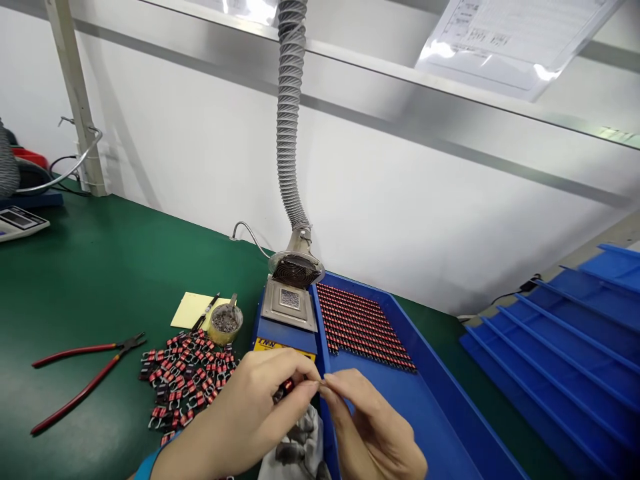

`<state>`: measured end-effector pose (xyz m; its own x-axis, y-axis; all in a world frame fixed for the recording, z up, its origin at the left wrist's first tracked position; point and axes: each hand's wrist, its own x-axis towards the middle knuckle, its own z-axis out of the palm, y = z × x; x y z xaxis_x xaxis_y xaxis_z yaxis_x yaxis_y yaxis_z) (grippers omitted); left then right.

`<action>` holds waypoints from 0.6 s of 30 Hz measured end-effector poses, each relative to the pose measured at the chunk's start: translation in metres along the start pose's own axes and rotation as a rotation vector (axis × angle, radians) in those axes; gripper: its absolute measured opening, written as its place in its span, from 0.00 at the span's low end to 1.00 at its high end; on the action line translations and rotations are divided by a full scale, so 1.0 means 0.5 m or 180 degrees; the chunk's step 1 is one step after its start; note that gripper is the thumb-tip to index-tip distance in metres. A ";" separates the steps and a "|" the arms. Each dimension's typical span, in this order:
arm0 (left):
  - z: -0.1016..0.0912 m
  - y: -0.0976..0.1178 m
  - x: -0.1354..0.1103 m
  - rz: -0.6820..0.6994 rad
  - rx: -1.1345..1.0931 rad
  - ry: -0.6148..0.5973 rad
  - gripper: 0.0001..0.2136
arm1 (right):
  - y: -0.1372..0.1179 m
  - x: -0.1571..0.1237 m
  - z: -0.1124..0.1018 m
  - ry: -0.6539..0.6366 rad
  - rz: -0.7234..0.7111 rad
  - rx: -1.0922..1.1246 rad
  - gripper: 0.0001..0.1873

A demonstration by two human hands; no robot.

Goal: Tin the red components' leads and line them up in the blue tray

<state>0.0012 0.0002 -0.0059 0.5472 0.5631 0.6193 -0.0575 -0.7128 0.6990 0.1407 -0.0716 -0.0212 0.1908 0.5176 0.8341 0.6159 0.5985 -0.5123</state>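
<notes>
My left hand (260,393) is closed, with a small red-and-black part (284,388) partly showing between its curled fingers. My right hand (373,427) pinches thumb against forefinger, its tips meeting my left fingertips; whatever lies in that pinch is too small or hidden to make out. Both hands are over the left wall of a blue tray (435,407), where rows of similar red-and-black parts (363,323) lie at the far end. Left of my hands spreads a loose pile of red-and-black parts with metal clips (187,380).
Beyond my hands stands a blue solder pot (290,303) under a fume hose (290,120). Red-handled pliers (90,377), a tin of grey residue (225,323) and a yellow notepad (187,309) lie left. A stained cloth (300,443) is below my hands; stacked blue trays (565,347) stand right.
</notes>
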 end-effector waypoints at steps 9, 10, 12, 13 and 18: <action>0.017 -0.002 0.000 0.0973 0.1016 0.0144 0.14 | -0.002 -0.005 -0.003 -0.0284 0.2075 0.1441 0.24; 0.015 0.000 -0.001 0.0810 0.0844 0.0152 0.13 | 0.001 -0.005 -0.005 -0.0137 0.1884 0.1472 0.22; 0.010 0.004 -0.003 0.0351 0.0407 0.0118 0.10 | 0.006 -0.004 -0.010 0.0087 0.1283 0.1064 0.11; 0.006 0.006 -0.003 0.0121 0.0196 0.0067 0.09 | 0.007 -0.002 -0.012 0.0084 0.0984 0.0801 0.06; -0.002 0.012 0.000 -0.0380 -0.0226 -0.0210 0.08 | 0.006 0.004 -0.015 -0.0275 0.0158 0.0297 0.18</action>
<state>-0.0001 -0.0036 -0.0010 0.6073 0.6116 0.5070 -0.0464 -0.6098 0.7912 0.1488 -0.0736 -0.0197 0.1502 0.5963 0.7886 0.5327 0.6231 -0.5727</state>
